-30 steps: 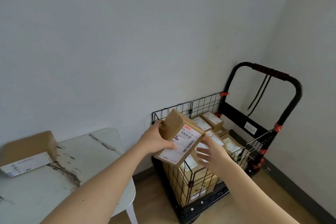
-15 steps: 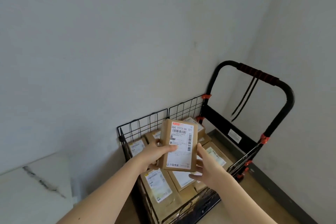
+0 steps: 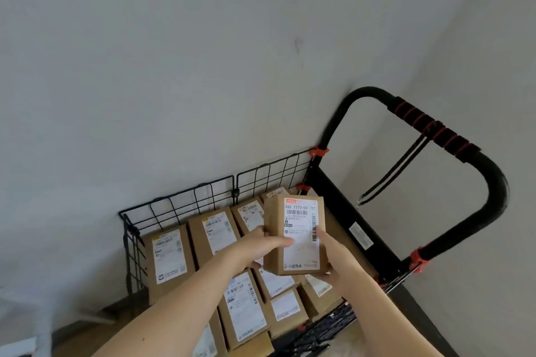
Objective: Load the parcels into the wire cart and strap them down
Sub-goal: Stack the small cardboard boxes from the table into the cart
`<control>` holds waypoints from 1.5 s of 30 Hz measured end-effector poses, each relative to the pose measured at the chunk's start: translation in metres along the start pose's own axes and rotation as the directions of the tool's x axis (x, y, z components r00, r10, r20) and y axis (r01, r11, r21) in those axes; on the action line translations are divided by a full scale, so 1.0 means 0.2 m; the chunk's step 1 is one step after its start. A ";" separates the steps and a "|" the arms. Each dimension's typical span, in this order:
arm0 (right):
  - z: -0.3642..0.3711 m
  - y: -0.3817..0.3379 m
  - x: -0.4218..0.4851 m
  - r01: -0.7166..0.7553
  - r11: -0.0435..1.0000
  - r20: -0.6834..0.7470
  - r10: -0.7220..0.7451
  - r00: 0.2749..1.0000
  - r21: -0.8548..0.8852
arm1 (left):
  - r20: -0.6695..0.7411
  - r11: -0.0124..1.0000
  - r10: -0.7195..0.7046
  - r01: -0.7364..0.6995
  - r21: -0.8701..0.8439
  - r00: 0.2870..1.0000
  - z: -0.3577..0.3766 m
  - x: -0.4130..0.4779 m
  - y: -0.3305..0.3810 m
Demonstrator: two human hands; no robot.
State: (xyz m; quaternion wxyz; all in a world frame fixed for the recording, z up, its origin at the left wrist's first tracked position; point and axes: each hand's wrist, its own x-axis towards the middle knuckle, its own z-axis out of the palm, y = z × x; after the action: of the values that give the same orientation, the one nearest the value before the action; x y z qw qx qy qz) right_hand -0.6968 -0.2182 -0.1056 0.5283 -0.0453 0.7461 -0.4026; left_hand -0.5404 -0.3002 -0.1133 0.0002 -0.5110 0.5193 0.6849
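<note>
Far wall (image 3: 174, 66): plain pale grey, matt. A small dark smudge (image 3: 298, 45) is seen on it, right of the middle.
Right wall (image 3: 499, 46): the same pale grey, joined to the far wall in a corner.
Skirting board (image 3: 429, 324): a dark strip, run along the foot of the right wall.
Floor (image 3: 348, 349): light tan, shown only at the near edge.
White object (image 3: 17, 348): near left corner, blurred; its kind cannot be told.

Shipping label (image 3: 301, 220) on the held parcel (image 3: 273, 217): top line reads "550 Y773-00 721", barcode directly below. Labels on the loaded parcels (image 3: 168, 258) beneath the held parcel: illegible.
</note>
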 end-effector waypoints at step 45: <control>-0.24 0.08 1.32 -0.038 0.714 0.228 0.273 0.934 -0.699 | -0.336 0.837 -0.282 0.401 0.371 0.899 0.34 0.94 -0.18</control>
State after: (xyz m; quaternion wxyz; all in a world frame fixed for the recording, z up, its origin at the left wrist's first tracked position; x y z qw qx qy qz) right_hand -0.8460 -0.3122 -0.3087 0.6186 -0.2366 0.7482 -0.0397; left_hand -0.6594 -0.3345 -0.2755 0.1664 -0.6707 0.5523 0.4662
